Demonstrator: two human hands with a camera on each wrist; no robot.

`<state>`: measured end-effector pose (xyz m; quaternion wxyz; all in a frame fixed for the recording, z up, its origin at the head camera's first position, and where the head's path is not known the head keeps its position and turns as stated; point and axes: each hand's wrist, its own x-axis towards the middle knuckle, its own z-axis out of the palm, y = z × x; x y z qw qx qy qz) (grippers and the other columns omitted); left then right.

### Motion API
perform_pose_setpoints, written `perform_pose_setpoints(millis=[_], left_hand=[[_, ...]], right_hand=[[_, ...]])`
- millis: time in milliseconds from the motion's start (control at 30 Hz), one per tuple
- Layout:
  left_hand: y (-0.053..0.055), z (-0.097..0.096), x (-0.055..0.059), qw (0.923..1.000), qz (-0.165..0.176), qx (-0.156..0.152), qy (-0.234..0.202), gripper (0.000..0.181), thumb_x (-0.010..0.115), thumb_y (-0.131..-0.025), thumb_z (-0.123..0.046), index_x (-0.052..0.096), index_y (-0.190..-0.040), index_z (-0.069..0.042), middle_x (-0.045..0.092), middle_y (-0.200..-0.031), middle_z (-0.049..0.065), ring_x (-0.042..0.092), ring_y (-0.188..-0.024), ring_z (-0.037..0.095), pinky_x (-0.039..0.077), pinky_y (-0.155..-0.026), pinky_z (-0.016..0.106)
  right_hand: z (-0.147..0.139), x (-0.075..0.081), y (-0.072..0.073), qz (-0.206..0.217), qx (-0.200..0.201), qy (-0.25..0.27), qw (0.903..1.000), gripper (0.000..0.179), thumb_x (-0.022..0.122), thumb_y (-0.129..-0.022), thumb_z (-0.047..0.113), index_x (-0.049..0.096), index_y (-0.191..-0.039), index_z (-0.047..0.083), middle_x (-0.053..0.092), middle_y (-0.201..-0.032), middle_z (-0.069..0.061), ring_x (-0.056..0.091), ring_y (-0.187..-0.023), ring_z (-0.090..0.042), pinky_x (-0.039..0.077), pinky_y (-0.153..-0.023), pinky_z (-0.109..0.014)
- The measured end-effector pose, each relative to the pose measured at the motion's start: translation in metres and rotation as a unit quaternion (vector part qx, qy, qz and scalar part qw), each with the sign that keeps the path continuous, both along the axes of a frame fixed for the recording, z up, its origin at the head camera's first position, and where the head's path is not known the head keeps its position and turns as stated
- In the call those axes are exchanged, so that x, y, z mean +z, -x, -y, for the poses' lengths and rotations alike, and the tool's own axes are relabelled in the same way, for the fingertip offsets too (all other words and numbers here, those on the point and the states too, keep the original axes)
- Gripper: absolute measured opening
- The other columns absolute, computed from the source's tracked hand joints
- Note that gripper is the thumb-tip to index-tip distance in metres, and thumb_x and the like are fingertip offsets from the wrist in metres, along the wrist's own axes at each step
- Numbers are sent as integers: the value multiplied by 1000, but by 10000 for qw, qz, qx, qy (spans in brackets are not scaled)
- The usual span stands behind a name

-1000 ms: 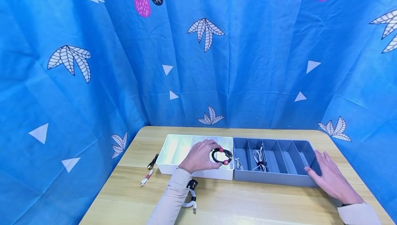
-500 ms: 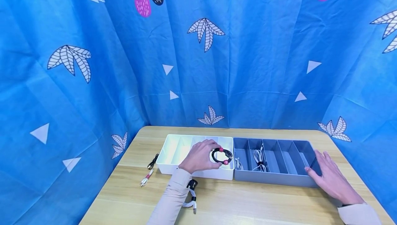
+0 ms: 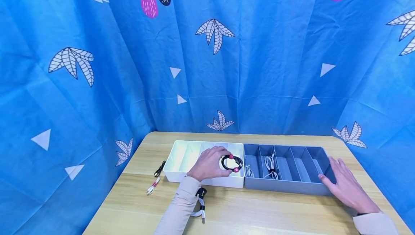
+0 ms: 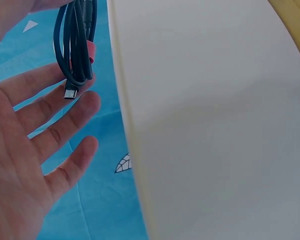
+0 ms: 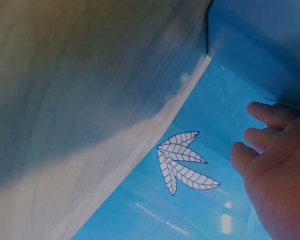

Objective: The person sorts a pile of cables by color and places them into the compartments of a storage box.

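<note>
Black cable [image 4: 80, 30], loops apparently bundled by red ties [image 3: 236, 169], is pinched between thumb and fingers of the left hand [image 3: 209, 163] over the white box [image 3: 223, 182]. At the right end of the gray box [image 3: 288, 185], the right hand [image 3: 347, 185] rests, fingers extended, perhaps steadying it.

A long, pale beige cloth sleeve covers the left arm [image 3: 177, 208], its surface softly wrinkled along the forearm and ending in a plain, fitted cuff [image 3: 190, 184] at the wrist. The right arm wears a matching pale beige cloth sleeve [image 3: 374, 223], with a straight-edged cuff; just beyond it runs a thin, dark strip [image 3: 364, 213], too small to tell as strap or shadow. Both hands are bare: the left hand [image 3: 210, 163] has slim fingers [image 4: 65, 127] with rounded tips and creased joints; the right hand [image 3: 345, 184] looks blurred from its wrist camera.
</note>
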<state>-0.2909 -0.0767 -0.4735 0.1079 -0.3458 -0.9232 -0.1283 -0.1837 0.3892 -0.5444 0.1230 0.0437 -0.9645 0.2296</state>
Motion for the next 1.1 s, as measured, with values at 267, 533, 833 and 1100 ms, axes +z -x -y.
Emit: perform_pose_setpoints(millis=[267, 533, 833, 1100], left_hand=[[1, 0, 0, 10000, 37, -32, -18, 59, 77, -71, -54, 67, -123, -26, 65, -125, -5, 62, -115, 16, 55, -93, 40], [2, -1, -2, 10000, -9, -70, 35, 59, 75, -72, -55, 67, -122, -27, 65, -123, -6, 63, -111, 14, 55, -91, 36], [2, -2, -2, 9999, -45, -140, 64, 58, 76, -72, -53, 68, -122, -25, 64, -121, -6, 62, -108, 14, 55, -89, 37], [3, -2, -4, 9998, -83, -174, 97, 58, 76, -72, -53, 67, -122, -26, 64, -122, -6, 62, -109, 13, 55, -88, 35]], right_hand=[[1, 1, 0, 16, -11, 3, 10000, 86, 49, -100, 43, 4, -155, -6, 15, -154, -41, -9, -149, -50, -11, -118, -66], [1, 1, -1, -10, -9, -8, 10000, 86, 49, -100, 42, 4, -155, -6, 15, -154, -40, -11, -150, -48, -10, -118, -67], [2, 1, -2, 11, -10, -6, 10000, 86, 48, -100, 42, 4, -155, -6, 14, -155, -40, -13, -150, -47, -13, -119, -63], [1, 0, -1, 1, -1, -7, 10000, 86, 48, -100, 43, 2, -155, -5, 12, -156, -39, -15, -150, -45, -10, -118, -67]])
